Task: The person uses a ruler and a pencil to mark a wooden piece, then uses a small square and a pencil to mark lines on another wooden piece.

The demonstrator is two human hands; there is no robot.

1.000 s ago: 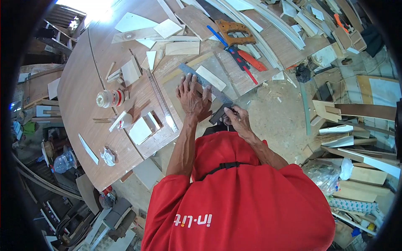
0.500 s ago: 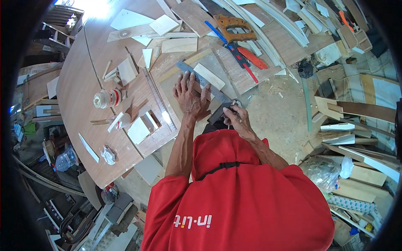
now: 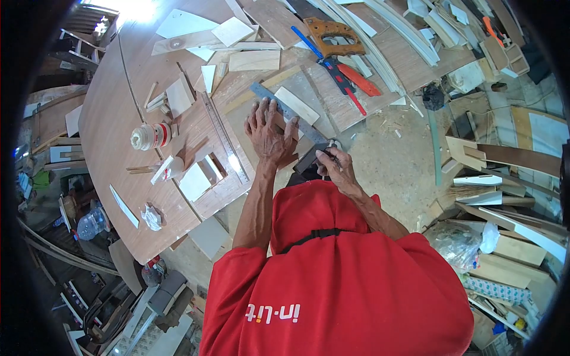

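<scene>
A try square lies slanted across the table's near edge, its grey metal blade [image 3: 309,132] running up to the left. Its dark stock [image 3: 305,161] sits at the lower right end. My left hand [image 3: 270,137] lies with fingers spread, fingertips on the blade and palm over a small brown wood piece, mostly hidden beneath it. Bent around the stock end are the fingers of my right hand [image 3: 337,168]; I cannot tell whether it also holds a thin marking tool. A pale wood strip [image 3: 297,105] rests just beyond the blade.
On the wooden table [image 3: 107,118] are a handsaw [image 3: 335,38], a blue-and-red tool [image 3: 332,71], a long metal ruler [image 3: 225,139], a white-topped jar [image 3: 149,136] and a glue bottle [image 3: 172,168]. Board offcuts [image 3: 254,60] lie at the back. Stacked boards [image 3: 510,237] stand right.
</scene>
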